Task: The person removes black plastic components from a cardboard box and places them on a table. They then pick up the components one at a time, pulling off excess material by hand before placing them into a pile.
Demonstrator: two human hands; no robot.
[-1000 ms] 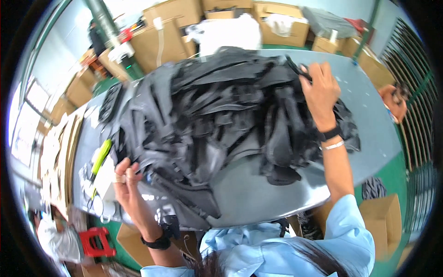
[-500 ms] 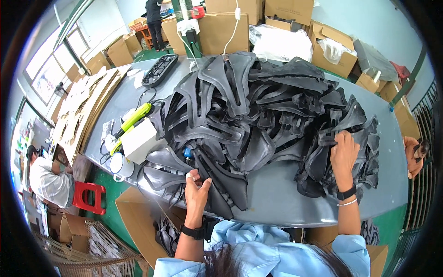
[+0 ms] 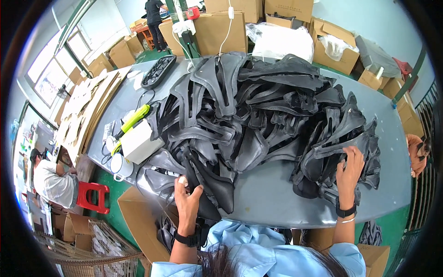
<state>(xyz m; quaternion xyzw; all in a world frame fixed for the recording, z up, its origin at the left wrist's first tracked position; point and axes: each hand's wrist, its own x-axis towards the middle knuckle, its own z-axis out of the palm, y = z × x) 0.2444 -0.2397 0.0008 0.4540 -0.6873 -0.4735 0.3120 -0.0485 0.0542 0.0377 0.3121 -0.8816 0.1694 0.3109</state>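
Near the front edge of the table, my left hand (image 3: 187,201) is around the left side of a smooth black bicycle saddle cover (image 3: 213,182). Thumb and forefinger show, with something white on the forefinger; the other fingers are partly hidden. The cover has a long slot and slants toward me. My right hand (image 3: 349,173) is over the right end of a pile of dark saddle covers (image 3: 258,147), its fingers spread and bent. Just beyond its fingertips lies a long grey-black cover (image 3: 341,144). Two greyish covers (image 3: 161,168) lie left of my left hand.
Left on the table (image 3: 272,196) are a white box (image 3: 142,142), a yellow-green tool (image 3: 134,121), a white mug (image 3: 122,166) and a black tray (image 3: 159,71). Flat cardboard (image 3: 94,104) is stacked at far left. An open carton (image 3: 140,219) stands below the front edge.
My right hand has opened from a pinch on a cover and drawn slightly nearer me. The view has shifted a little; my left hand stays at the smooth black cover.
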